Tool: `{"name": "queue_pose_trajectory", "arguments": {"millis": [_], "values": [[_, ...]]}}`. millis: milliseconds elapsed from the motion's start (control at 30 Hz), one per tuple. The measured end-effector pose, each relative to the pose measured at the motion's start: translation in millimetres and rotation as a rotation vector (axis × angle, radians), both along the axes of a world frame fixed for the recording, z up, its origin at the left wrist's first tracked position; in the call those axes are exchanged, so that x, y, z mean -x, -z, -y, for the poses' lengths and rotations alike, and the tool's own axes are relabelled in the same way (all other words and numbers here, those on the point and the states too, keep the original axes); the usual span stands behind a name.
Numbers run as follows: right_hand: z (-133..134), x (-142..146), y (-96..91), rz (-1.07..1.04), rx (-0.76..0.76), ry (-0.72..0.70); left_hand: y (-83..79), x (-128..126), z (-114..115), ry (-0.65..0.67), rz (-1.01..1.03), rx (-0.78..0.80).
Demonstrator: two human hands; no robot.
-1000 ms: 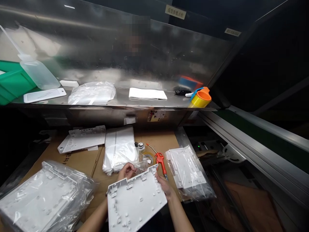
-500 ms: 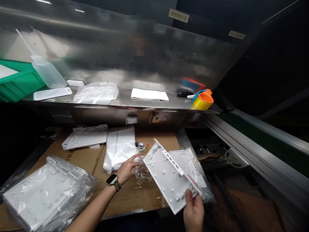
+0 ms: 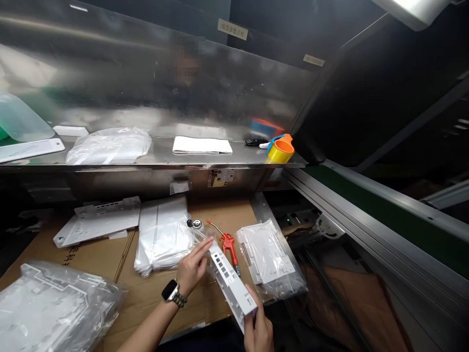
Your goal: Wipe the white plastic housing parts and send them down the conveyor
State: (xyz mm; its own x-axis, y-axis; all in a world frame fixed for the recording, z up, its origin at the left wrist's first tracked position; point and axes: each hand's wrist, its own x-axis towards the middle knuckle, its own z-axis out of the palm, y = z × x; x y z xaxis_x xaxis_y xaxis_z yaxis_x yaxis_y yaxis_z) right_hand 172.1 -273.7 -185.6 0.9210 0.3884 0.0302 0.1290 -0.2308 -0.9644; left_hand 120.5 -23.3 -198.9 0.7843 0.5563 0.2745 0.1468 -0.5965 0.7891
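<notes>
Head view: the right hand (image 3: 258,328) grips the white plastic panel (image 3: 231,282) at its near end, now turned edge-up over the cardboard (image 3: 110,249); the left hand (image 3: 191,268), fingers extended, has closed onto its far edge, steadying it.

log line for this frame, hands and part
right hand: grips white plastic panel edge-on | left hand: fingertips on panel's far end | below: cardboard sheet

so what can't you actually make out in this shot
- Head view: the labels on the dark panel above are too small to read.
- The bottle at the far left is cut off by the picture's edge.
- The white panel in the right hand stands edge-on, so its broad face is hidden.
- The left hand covers what its fingertips touch on the plastic bags.
</notes>
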Motion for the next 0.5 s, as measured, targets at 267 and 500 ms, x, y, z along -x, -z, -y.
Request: {"name": "queue_pose_trajectory", "arguments": {"millis": [267, 500], "values": [[11, -52, -18.9, -0.325, -0.121, 0.26, -7.9, -3, 55, 0.227, 0.02, -0.092], [4, -52, -20.7, -0.098, -0.113, 0.133, -78.4, -38, 113, 0.394, 0.128, 0.061]]}}
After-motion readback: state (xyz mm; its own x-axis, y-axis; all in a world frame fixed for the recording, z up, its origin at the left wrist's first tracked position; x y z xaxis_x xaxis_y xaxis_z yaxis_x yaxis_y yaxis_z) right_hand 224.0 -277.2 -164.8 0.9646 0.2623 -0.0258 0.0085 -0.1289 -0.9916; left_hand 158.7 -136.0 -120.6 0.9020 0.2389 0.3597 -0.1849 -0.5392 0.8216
